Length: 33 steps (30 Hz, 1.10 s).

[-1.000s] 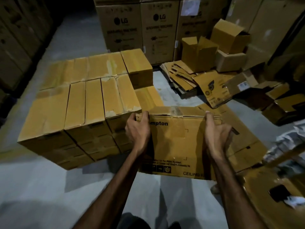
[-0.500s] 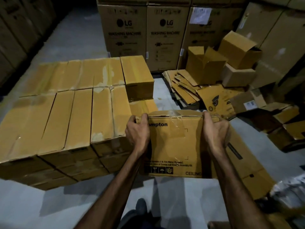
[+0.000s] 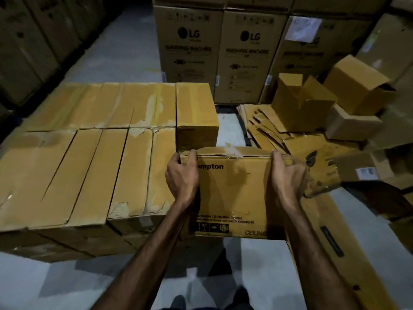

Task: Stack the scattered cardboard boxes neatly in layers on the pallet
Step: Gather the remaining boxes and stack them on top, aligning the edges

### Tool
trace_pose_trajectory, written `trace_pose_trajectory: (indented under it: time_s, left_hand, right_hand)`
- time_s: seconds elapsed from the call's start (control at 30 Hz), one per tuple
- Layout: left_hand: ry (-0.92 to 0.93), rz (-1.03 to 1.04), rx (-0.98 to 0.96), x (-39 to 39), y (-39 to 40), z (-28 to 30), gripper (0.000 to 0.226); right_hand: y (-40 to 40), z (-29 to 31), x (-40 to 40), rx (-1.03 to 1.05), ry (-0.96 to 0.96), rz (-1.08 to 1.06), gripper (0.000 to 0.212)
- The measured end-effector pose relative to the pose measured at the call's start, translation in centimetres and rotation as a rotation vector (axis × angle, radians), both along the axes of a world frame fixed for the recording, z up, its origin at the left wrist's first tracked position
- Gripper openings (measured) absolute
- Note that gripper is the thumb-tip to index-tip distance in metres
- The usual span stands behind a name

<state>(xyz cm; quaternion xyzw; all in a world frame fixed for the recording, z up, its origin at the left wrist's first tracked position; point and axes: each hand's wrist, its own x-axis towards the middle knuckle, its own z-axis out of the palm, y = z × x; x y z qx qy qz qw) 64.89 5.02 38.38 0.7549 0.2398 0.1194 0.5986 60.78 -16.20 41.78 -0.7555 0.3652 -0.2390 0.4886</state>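
I hold a brown ceiling fan box [image 3: 234, 191] upright in front of me, off the floor. My left hand [image 3: 182, 177] grips its top left corner and my right hand [image 3: 287, 175] grips its top right edge. Its left side sits against the right end of the stack of boxes [image 3: 89, 157], which lies in tight rows to my left. One box [image 3: 195, 108] at the stack's far right corner ends just behind the held box. The pallet under the stack is hidden.
Tall washing machine cartons [image 3: 219, 54] line the back. Flattened cardboard [image 3: 261, 124] and loose open boxes [image 3: 299, 101] lie at the right. A long box [image 3: 330, 240] lies on the floor by my right arm. Dark cartons [image 3: 29, 41] wall the left side.
I have stepped closer to the stack. The held box has moved forward and left, up against the stack's right end. Both hands keep the same grip.
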Motion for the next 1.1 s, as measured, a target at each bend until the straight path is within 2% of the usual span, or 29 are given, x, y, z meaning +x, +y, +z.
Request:
trace_pose_trajectory:
  time_s: [0.03, 0.17, 0.27, 0.37, 0.5, 0.67, 0.9, 1.03, 1.1]
  left_hand:
    - [-0.008, 0.025, 0.007, 0.8, -0.4, -0.1, 0.074]
    - [-0.065, 0.076, 0.047, 2.4, -2.1, 0.0, 0.039]
    - [-0.079, 0.137, 0.060, 2.6, -3.3, -0.5, 0.034]
    - [-0.133, 0.150, 0.051, 2.1, -3.6, -1.9, 0.032]
    - [-0.169, 0.163, 0.031, 1.2, -4.0, -3.5, 0.030]
    - [-0.205, 0.164, -0.007, 0.9, -3.6, -6.5, 0.039]
    - [-0.154, 0.172, -0.129, 0.4, -2.8, -9.8, 0.035]
    - [-0.121, 0.181, -0.131, 0.1, -2.5, -11.6, 0.044]
    - [-0.083, 0.189, -0.160, -0.2, -2.1, -12.7, 0.037]
  right_hand:
    - [-0.5, -0.3, 1.1, 0.006, -0.013, 0.008, 0.054]
    - [-2.2, -1.4, 3.9, 0.037, -0.025, 0.080, 0.041]
    - [-3.1, -2.5, 5.6, 0.065, -0.040, 0.142, 0.046]
    - [-3.6, -4.4, 6.3, 0.099, -0.037, 0.203, 0.037]
    - [-4.2, -7.3, 6.1, 0.143, 0.009, 0.243, 0.061]
    - [-4.2, -9.7, 5.3, 0.217, -0.006, 0.266, 0.053]
    - [-4.1, -12.4, 5.1, 0.283, -0.042, 0.311, 0.058]
    - [-4.2, -14.0, 4.7, 0.327, -0.021, 0.337, 0.058]
    - [-4.1, -14.8, 4.3, 0.346, -0.013, 0.349, 0.059]
